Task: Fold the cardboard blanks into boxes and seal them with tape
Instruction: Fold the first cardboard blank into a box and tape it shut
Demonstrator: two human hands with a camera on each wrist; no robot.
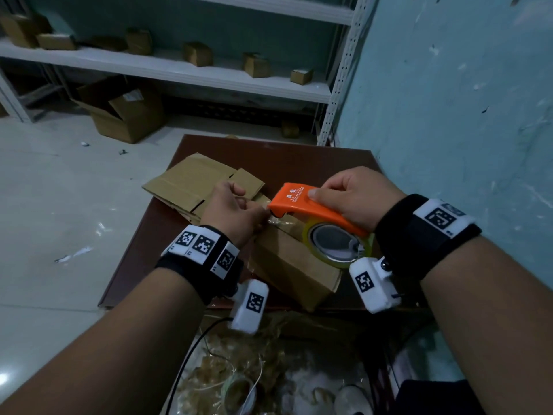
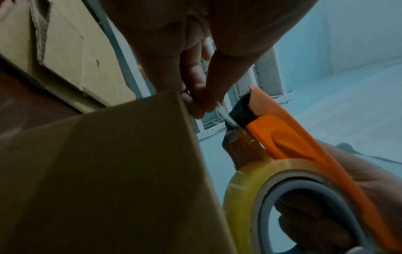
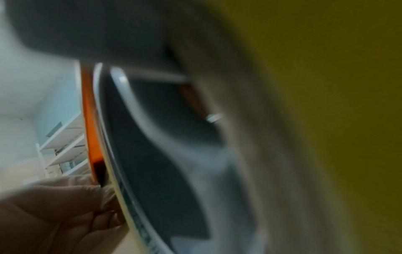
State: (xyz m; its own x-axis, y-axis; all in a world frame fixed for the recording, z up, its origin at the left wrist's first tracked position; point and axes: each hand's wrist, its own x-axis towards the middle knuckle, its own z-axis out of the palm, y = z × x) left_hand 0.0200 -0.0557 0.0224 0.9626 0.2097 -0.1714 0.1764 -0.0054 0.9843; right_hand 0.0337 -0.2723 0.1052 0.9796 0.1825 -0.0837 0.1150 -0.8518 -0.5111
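- Head view: the right hand (image 1: 356,199) wraps around an orange tape dispenser (image 1: 311,209), thumb on its flat side, with the yellowish tape roll (image 1: 336,245) hanging under the palm.
- The left hand (image 1: 236,209) pinches the clear tape end (image 1: 269,215) just at the dispenser's nose, fingertips together.
- Under and between both hands sits a folded cardboard box (image 1: 293,265) on a dark brown table (image 1: 143,235); the strip of tape runs down onto the box's top.
- Beyond the left hand lie flat cardboard blanks (image 1: 185,182), partly under its fingers.
- Farther beyond the hands, a white shelf (image 1: 167,68) carries several small boxes, and an open carton (image 1: 125,110) stands on the floor below it.
- Left wrist view: the fingers (image 2: 195,96) grip the thin tape end (image 2: 226,116) stretched from the dispenser's black mouth (image 2: 241,110), right at the box's (image 2: 108,171) upper corner. The right hand's fingers show through the roll's (image 2: 250,182) core.
- Right wrist view: very blurred; the orange dispenser edge (image 3: 89,120) and grey hub (image 3: 165,154) fill the frame, and the left hand (image 3: 54,214) seems to touch the tape's edge.
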